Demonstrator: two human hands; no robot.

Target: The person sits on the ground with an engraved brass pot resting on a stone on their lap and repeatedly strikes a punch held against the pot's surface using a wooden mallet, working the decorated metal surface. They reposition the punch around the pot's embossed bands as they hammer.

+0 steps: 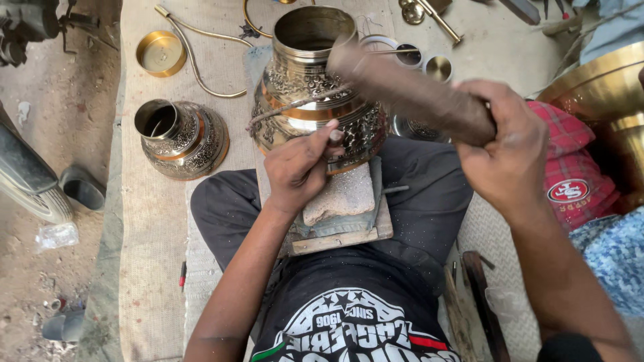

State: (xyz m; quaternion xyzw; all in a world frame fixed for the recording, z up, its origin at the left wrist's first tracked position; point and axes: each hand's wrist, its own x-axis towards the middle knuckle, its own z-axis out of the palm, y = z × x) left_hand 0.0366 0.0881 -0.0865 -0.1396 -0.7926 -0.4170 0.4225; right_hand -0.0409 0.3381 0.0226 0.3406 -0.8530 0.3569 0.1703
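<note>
Head view, left grip: the left hand [295,171] is closed tight, its fingers pinched around a short thin metal punch [333,137] whose tip touches the side of the large engraved brass vase [315,100].
Head view, right grip: the right hand [506,151] is wrapped fully round one end of a thick brown wooden mallet [409,90], no gap showing between fingers and handle.
Left arm pose: the forearm rises from the lower left, wrist bent slightly, knuckles up, hand resting just in front of the vase's belly.
Right arm pose: the forearm comes in from the lower right; the hand is lifted, and the mallet slants up and left across the vase's shoulder, blurred.
Vase position: it lies tilted, mouth pointing away, propped on a grey stone pad [342,194] set on a wooden board [339,238] across the person's lap; a cord [295,105] runs round its shoulder.
Around, left: a smaller engraved brass vase [181,137] lies on the woven mat [144,268], well apart, with a shallow round brass lid [160,53] and a curved brass rod [194,57] beyond it.
Around, right: a red checked cloth [570,174] lies beside a big polished brass bowl [604,90].
In the way: the mallet crosses in front of the vase's rim.
</note>
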